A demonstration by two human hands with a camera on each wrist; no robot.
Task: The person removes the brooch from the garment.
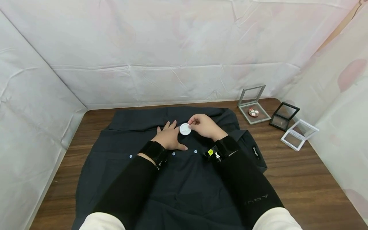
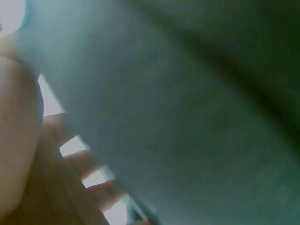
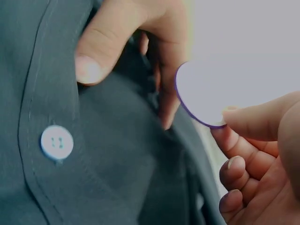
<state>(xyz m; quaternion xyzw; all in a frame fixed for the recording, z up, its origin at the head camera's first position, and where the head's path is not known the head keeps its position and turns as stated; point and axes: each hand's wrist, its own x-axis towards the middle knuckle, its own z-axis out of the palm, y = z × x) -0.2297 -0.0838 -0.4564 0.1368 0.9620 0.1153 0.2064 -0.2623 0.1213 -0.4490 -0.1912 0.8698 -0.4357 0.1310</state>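
The right hand (image 1: 205,126) pinches the disc (image 1: 185,129) by its rim, over the shirt (image 1: 138,183), beside the left hand (image 1: 168,138), spread on the cloth. So slight a grip could let the disc slip; a left-hand shift could rumple the shirt.

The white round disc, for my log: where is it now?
In the head view, the white round disc is near the centre, pinched in the right hand, just right of the left hand, over the dark cloth shirt.

Head view: bright, evenly lit. Left wrist view: hazy; fabric (image 2: 154,117) out of focus, darkening rightward. Right wrist view: disc (image 3: 199,96) overexposed against glare.
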